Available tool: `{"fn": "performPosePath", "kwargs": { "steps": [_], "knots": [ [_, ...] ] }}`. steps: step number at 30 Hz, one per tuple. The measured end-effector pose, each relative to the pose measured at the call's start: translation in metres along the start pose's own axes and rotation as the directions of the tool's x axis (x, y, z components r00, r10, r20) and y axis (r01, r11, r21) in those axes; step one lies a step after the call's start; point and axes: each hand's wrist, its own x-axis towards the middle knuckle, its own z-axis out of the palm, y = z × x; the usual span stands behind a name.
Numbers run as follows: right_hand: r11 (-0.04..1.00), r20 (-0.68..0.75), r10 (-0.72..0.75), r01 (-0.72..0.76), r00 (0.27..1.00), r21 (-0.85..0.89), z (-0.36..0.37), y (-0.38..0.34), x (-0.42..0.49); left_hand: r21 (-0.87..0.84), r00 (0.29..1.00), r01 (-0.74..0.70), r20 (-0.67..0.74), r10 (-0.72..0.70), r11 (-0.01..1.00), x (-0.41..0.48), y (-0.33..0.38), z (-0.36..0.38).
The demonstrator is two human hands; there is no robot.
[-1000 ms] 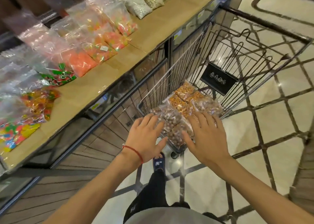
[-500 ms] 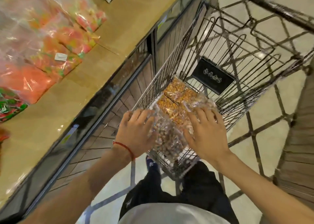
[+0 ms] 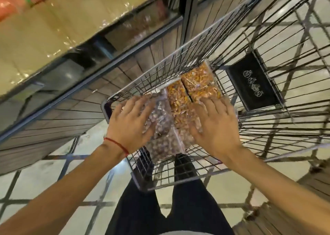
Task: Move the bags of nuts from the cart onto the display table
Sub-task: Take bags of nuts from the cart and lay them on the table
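Head view: my left hand [image 3: 133,121] and right hand [image 3: 215,127] lie flat, fingers spread, on clear plastic bags of brown and orange nuts [image 3: 180,110] inside the wire shopping cart [image 3: 267,44]; tan desk [image 3: 35,35] at ten o'clock.

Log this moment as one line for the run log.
phase: reaching into cart | left hand: open, on brown nut bag | right hand: open, on orange nut bags | lifted: not yet

both hands [image 3: 132,120] [image 3: 214,126] flat, fingers spread, palms down
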Motion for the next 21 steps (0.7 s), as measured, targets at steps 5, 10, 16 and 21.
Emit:
{"fn": "performPosePath", "kwargs": {
  "steps": [5, 10, 16, 21],
  "knots": [
    [0.995, -0.008, -0.012, 0.013, 1.0, 0.1, 0.037, 0.017, 0.027, -0.021, 0.997, 0.082, 0.017, -0.081, 0.996, 0.002, 0.011, 0.04],
    [0.896, 0.317, -0.004, -0.137, 0.948, 0.422, 0.085, 0.006, 0.059, -0.059, 0.986, 0.143, 0.093, -0.137, 0.988, 0.004, 0.011, 0.075],
    [0.473, 0.678, 0.059, -0.618, 0.733, 0.628, 0.165, -0.021, 0.104, -0.092, 0.986, 0.156, 0.072, -0.15, 0.983, -0.006, -0.001, 0.104],
    [0.381, 0.68, 0.074, -0.651, 0.729, 0.656, 0.192, -0.032, 0.116, -0.075, 0.98, 0.17, 0.114, -0.161, 0.983, -0.012, -0.01, 0.112]
  ]
}}
